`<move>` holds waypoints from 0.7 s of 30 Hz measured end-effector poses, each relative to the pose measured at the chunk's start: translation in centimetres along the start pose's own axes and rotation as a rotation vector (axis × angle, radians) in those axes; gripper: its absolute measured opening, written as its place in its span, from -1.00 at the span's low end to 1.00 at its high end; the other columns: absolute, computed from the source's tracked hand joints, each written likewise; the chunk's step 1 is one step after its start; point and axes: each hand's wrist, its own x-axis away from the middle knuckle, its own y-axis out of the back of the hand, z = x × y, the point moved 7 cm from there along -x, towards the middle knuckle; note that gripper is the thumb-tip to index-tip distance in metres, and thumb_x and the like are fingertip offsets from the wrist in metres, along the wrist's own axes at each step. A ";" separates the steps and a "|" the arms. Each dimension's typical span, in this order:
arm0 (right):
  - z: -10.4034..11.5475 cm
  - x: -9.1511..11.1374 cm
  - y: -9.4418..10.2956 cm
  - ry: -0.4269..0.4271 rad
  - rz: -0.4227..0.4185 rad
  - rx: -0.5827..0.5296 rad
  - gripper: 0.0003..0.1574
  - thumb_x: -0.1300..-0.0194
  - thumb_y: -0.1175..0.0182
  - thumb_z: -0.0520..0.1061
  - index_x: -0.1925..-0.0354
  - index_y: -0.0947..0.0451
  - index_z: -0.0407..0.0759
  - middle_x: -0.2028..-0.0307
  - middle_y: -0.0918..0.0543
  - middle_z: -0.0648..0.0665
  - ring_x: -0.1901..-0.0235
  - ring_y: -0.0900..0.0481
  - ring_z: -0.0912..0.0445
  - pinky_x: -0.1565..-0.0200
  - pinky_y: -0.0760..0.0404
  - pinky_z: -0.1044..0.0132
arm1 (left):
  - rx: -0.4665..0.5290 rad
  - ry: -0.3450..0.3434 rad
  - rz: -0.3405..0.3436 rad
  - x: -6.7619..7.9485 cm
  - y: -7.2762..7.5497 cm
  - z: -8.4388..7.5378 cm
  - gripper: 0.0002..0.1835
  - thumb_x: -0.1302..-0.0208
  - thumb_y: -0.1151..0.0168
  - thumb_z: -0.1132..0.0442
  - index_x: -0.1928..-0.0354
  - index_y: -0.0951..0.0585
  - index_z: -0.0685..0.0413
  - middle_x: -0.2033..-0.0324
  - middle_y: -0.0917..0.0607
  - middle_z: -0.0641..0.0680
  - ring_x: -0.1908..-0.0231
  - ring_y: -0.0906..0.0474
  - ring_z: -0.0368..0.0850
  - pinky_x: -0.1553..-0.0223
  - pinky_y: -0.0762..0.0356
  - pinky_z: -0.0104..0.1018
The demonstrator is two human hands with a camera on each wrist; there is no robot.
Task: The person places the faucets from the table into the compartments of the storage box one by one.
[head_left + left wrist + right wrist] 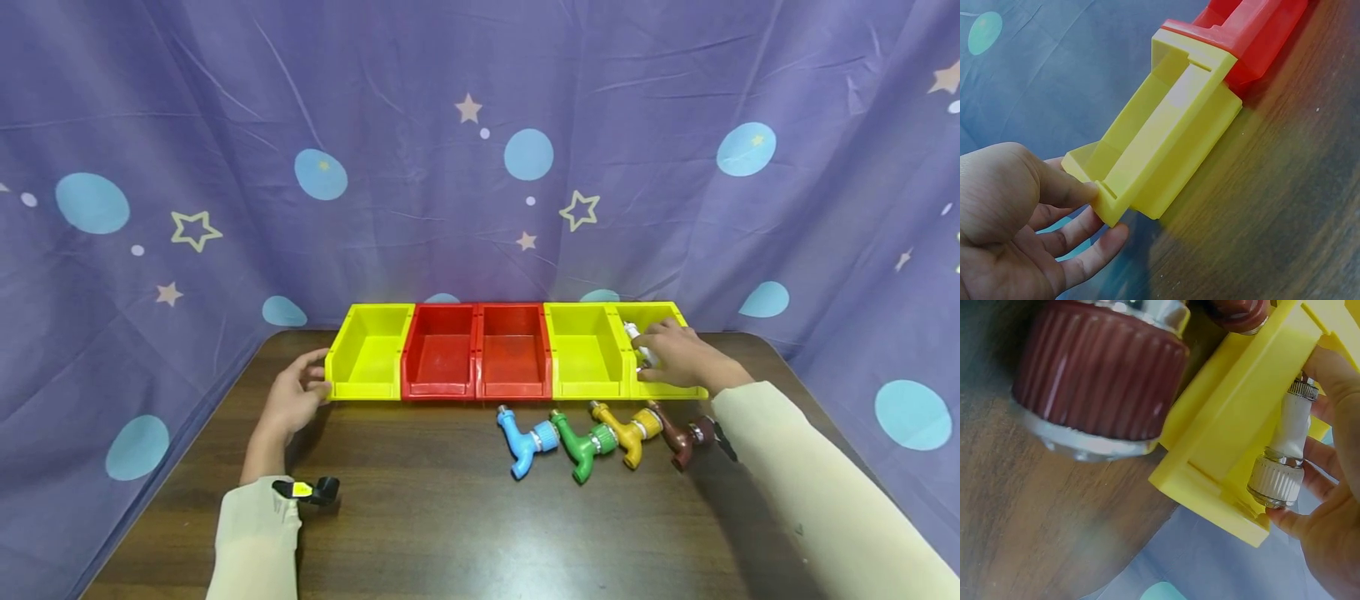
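My left hand [294, 398] grips the outer front corner of the leftmost yellow bin [363, 390], thumb on its rim and fingers on the outer side, as the left wrist view shows. At the other end of the row, my right hand [684, 357] reaches into the rightmost yellow bin [1229, 425] and holds a white tap [1291, 428] with a ribbed knob. In the head view that hand partly covers the tap. Below this bin, close to the right wrist, lies a brown tap [681, 435]; its knob looms large in the right wrist view.
Between the end bins stand two red bins [513, 390] and another yellow bin [588, 390]. In front lie a blue tap [521, 440], a green tap [579, 446] and a yellow tap [628, 432] on the brown table [420, 500]. A purple patterned curtain [420, 100] hangs behind.
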 end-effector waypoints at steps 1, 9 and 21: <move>-0.1 -0.1 -0.1 -0.002 0.006 0.003 -0.37 -0.27 -0.44 0.01 -0.21 -0.60 -0.28 -0.17 -0.59 -0.37 -0.21 -0.38 -0.34 -0.12 -0.41 -0.42 | -0.004 0.001 0.001 0.0 0.0 0.0 -0.33 -0.45 -0.06 0.52 -0.56 -0.22 0.15 -0.12 -0.54 0.36 -0.07 -0.58 0.18 0.14 -0.72 -0.27; -0.5 -1.0 -0.6 -0.010 0.057 0.044 -0.41 -0.26 -0.42 0.00 -0.17 -0.61 -0.25 -0.07 -0.63 -0.33 -0.11 -0.45 -0.30 -0.02 -0.51 -0.31 | -0.018 -0.004 0.000 0.0 0.1 0.0 -0.33 -0.44 -0.06 0.51 -0.55 -0.23 0.16 -0.12 -0.54 0.36 -0.04 -0.58 0.16 0.12 -0.73 -0.24; -0.4 -1.4 -1.3 0.041 0.114 0.018 -0.64 -0.29 -0.35 -0.11 0.00 -0.63 -0.26 0.23 -0.66 -0.17 0.20 -0.55 -0.10 0.11 -0.60 -0.05 | -0.004 0.003 0.000 0.1 0.0 -0.3 -0.33 -0.45 -0.08 0.52 -0.55 -0.22 0.16 -0.13 -0.52 0.38 -0.08 -0.57 0.21 0.12 -0.73 -0.23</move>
